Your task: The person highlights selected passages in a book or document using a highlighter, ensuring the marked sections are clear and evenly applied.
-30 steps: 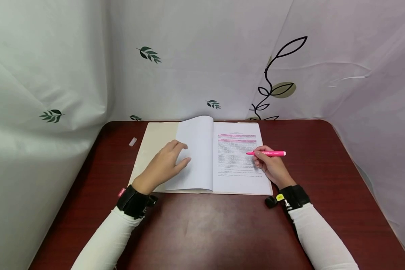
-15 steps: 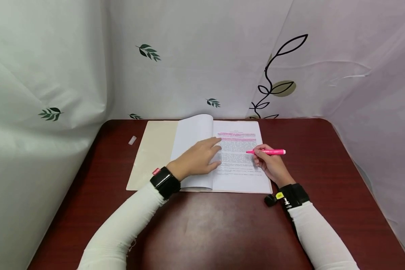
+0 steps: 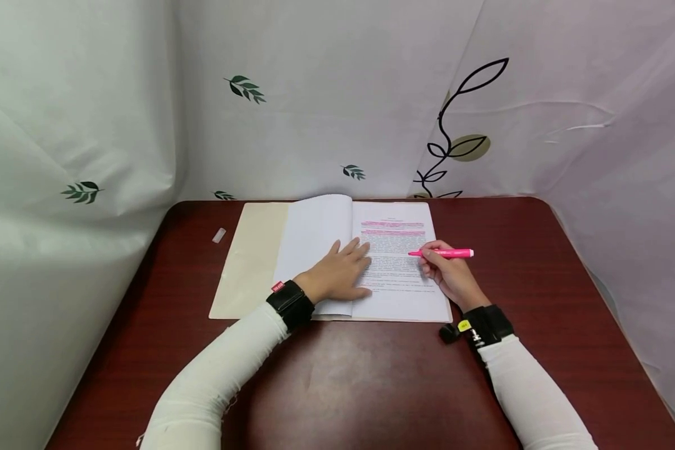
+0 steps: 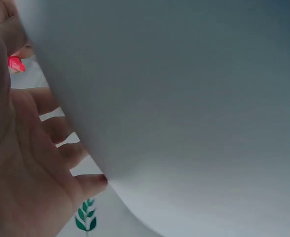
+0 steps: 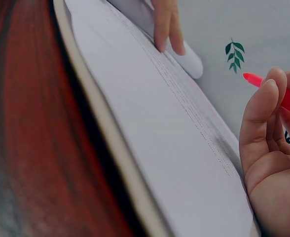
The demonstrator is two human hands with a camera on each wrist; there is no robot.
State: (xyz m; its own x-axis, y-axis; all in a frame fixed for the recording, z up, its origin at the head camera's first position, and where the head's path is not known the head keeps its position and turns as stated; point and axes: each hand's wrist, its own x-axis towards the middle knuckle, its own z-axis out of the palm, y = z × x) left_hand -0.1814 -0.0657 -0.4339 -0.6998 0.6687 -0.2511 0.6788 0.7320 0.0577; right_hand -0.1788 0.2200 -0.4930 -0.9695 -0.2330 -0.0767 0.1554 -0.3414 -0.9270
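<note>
Left hand [image 3: 340,273]: fingers spread over open booklet [image 3: 315,234]. Right hand [image 3: 449,269]: pinching pink marker [image 3: 455,253]. Printed page [image 3: 396,275]: between hands; advised: left palm steadying paper, light strokes.

A cream-covered booklet [image 3: 390,265] lies open on a red-brown table [image 3: 326,381], its left leaf bowed up, pink highlighting across lines near the printed right page's top; the left hand [image 3: 337,274] spreads across the fold. The right hand [image 3: 451,275] pinches an uncapped pink highlighter [image 3: 454,253], tip pointing left over the page.
</note>
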